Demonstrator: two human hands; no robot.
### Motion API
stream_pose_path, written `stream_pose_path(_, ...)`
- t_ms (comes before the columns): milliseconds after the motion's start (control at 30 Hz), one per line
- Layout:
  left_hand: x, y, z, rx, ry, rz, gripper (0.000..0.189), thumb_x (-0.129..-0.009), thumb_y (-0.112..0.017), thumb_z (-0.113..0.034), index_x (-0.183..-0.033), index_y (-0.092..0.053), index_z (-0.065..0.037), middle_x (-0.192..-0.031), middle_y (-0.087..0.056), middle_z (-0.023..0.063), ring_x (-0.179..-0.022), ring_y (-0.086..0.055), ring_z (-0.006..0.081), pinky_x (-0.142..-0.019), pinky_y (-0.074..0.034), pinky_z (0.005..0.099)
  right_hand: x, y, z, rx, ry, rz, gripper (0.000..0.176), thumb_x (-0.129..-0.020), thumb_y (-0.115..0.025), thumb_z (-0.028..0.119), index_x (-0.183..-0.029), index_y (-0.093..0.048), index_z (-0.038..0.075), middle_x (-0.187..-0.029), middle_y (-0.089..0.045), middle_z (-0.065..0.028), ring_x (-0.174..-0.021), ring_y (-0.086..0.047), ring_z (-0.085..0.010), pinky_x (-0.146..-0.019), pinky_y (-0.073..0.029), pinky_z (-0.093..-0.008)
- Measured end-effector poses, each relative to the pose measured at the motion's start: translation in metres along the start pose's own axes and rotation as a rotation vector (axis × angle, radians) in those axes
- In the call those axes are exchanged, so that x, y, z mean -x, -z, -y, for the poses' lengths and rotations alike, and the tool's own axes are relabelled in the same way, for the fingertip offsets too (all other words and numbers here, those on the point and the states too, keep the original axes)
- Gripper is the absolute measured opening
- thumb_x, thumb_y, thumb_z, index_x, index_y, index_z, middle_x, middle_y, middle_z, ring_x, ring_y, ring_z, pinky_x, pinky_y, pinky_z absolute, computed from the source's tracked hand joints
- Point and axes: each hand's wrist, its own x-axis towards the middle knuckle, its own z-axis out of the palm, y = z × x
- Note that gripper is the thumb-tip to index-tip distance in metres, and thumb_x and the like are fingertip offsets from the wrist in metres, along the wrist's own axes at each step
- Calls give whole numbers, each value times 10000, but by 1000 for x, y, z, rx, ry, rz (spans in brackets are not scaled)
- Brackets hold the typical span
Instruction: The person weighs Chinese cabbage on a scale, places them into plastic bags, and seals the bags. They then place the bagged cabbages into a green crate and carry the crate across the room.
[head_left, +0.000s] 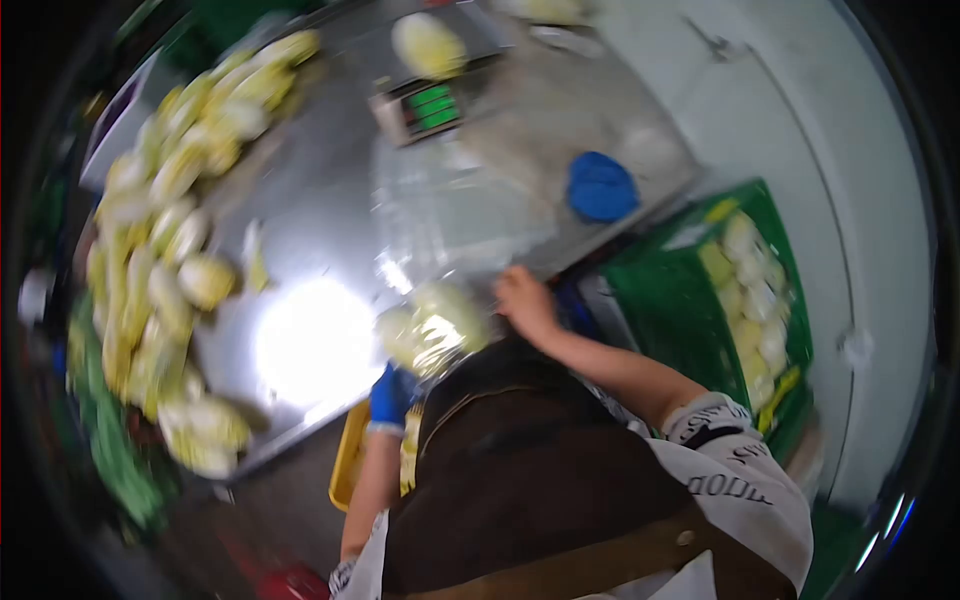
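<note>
A clear plastic bag [440, 335] with pale yellow-green napa cabbage heads in it lies at the table's front edge, close to my apron. My left hand [388, 402], in a blue glove, is closed at the bag's lower left side; its fingertips are partly hidden. To the right of the bag is my bare right hand [524, 300], its fingers curled together near the bag's edge. Whatever those fingers pinch is too blurred to make out. Flat clear plastic bags [465, 215] are spread on the table just beyond.
Several napa cabbages [180, 240] are heaped along the table's left side. A scale [425, 108] with a green display carries one cabbage [428, 45]. A blue bundle [601, 187] lies at right. Beside the table are a green crate [660, 290] of wrapped cabbages and a yellow bin [347, 460].
</note>
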Motion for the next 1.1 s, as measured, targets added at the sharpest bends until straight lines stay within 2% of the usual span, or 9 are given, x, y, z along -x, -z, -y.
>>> stream_pose_path(167,-1,-2,-15,72,136,74,551,-949,-435,-441,-1330,-438,-44,-1215,-576,109,-1013,-597,255,-838,-502,366,36,-24,33,758,1057,482,640,-701,-688,323,-1286,-468,189,-1423,-342,-116,-1331,-244,-396,-1049,-285,-556)
stream_pose_path(200,-2,8,-17,-621,-183,171,554,-902,-527,-385,-1309,-449,-18,-1063,-612,100,-881,-597,238,-749,-495,336,31,-52,-10,765,1152,190,597,-683,-691,287,-1245,-516,188,-1433,-322,-123,-1345,-212,-389,-1053,-283,-547)
stream_pose_path(233,-3,19,-18,-1300,-547,43,571,-855,-618,-329,-1289,-461,7,-910,-647,92,-749,-597,221,-659,-489,306,29,-59,-12,740,1103,224,573,-679,-688,262,-1226,-531,192,-1434,-316,-116,-1335,-230,-388,-1031,-316,-532)
stream_pose_path(300,-63,51,-21,-408,26,-322,325,-823,-678,-181,-1064,-560,2,-738,-514,59,-597,-448,168,-539,-389,301,19,-62,-13,660,1046,331,529,-672,-682,213,-1187,-562,199,-1438,-305,-102,-1315,-266,-386,-986,-382,-502)
stream_pose_path(433,1,-39,-84,-957,-1014,-116,390,-847,-613,-83,-1217,-522,1,-1132,-584,112,-1047,-523,214,-923,-407,341,-7,-36,38,422,564,502,486,-599,-696,194,-1080,-636,157,-1253,-515,-130,-1114,-507,-313,-817,-479,-432)
stream_pose_path(567,-35,-64,-143,-300,-231,650,492,-963,-387,-204,-1395,-316,20,-1379,-419,153,-1256,-425,264,-1048,-339,394,-43,42,57,27,196,472,539,-531,-756,244,-1034,-666,70,-952,-659,-170,-844,-642,-278,-751,-492,-397)
stream_pose_path(700,22,-174,-134,-397,-235,785,499,-934,-414,-329,-1335,-422,-31,-1289,-516,133,-1158,-516,262,-1020,-366,404,-26,141,21,-799,-221,463,562,-728,-708,343,-1182,-569,42,-1091,-587,-107,-971,-580,-190,-747,-494,-305)
stream_pose_path(933,118,-415,-11,-239,25,871,518,-935,-453,-394,-1327,-414,-56,-1279,-509,107,-1175,-485,249,-1001,-374,388,95,272,-28,-865,366,-186,978,-817,-699,303,-1473,1,113,-1392,-316,-131,-1181,-475,-257,-955,-437,-394)
stream_pose_path(1100,192,-508,52,-1007,-224,1573,722,-885,-558,-272,-1461,-183,-50,-1385,-398,113,-1166,-464,204,-994,-350,324,174,369,-141,-1709,100,-779,452,-856,-621,263,-1239,-465,82,-1183,-546,-108,-1141,-515,-262,-942,-456,-425)
